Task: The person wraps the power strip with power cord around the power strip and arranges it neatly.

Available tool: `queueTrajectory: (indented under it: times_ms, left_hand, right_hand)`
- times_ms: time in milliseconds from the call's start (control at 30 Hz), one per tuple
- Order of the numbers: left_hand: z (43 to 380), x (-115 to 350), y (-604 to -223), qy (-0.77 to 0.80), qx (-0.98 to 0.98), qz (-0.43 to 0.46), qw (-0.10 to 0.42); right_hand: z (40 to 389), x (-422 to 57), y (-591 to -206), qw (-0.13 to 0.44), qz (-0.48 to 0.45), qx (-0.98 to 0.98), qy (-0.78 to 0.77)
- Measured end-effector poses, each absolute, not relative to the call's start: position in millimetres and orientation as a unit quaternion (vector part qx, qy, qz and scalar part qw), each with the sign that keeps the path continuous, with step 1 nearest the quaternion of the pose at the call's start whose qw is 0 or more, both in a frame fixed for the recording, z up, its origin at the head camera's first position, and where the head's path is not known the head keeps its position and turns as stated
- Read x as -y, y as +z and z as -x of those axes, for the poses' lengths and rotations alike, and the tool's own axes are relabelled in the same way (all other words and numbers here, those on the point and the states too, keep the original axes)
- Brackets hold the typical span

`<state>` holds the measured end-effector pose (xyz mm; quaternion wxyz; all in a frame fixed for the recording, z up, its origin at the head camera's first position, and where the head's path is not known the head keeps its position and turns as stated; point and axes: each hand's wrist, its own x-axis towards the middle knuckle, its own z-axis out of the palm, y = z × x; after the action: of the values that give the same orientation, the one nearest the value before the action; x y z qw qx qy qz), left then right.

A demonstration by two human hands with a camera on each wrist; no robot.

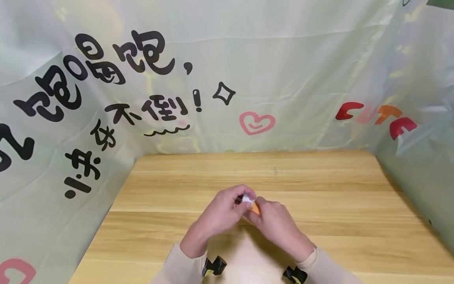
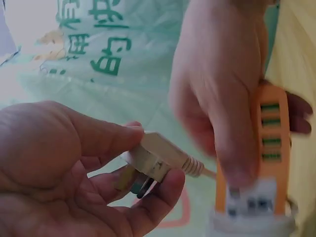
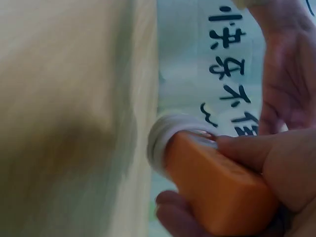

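My left hand [image 1: 224,207] pinches a white power plug [image 2: 157,155] between thumb and fingertips, its prongs pointing down between the fingers in the left wrist view. A cord [image 2: 193,167] leaves the plug's ribbed end toward my right hand [image 1: 278,221]. That hand grips an orange block [image 3: 217,185] with a row of slots and a printed label on one face. Around one end of the block runs a thick white band [image 3: 165,138], which looks like wound cord. Both hands are close together above the table, and the head view shows only a little of plug and block.
A wooden table [image 1: 159,185] lies under the hands. Pale fabric [image 1: 301,71] with lettering and drawings hangs behind it and at both sides. Black devices [image 1: 214,266] are strapped at both wrists, by the beige sleeves [image 1: 179,268].
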<state>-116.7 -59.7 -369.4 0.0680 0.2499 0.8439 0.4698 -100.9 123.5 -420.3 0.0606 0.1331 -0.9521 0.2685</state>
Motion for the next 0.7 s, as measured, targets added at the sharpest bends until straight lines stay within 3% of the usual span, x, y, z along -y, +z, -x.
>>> queueTrajectory:
  times_ms: [200, 433, 700]
  left_hand:
    - [121, 65, -368, 0.537, -0.818, -0.202, 0.041]
    - [119, 55, -371, 0.501, -0.850, -0.160, -0.009]
    - [121, 49, -381, 0.522, -0.843, -0.131, -0.008]
  right_hand:
    - [107, -130, -409, 0.031, -0.055, 0.927, 0.370]
    - [108, -126, -415, 0.065, -0.040, 0.895, 0.440]
    - [109, -121, -429, 0.077, -0.027, 0.870, 0.486]
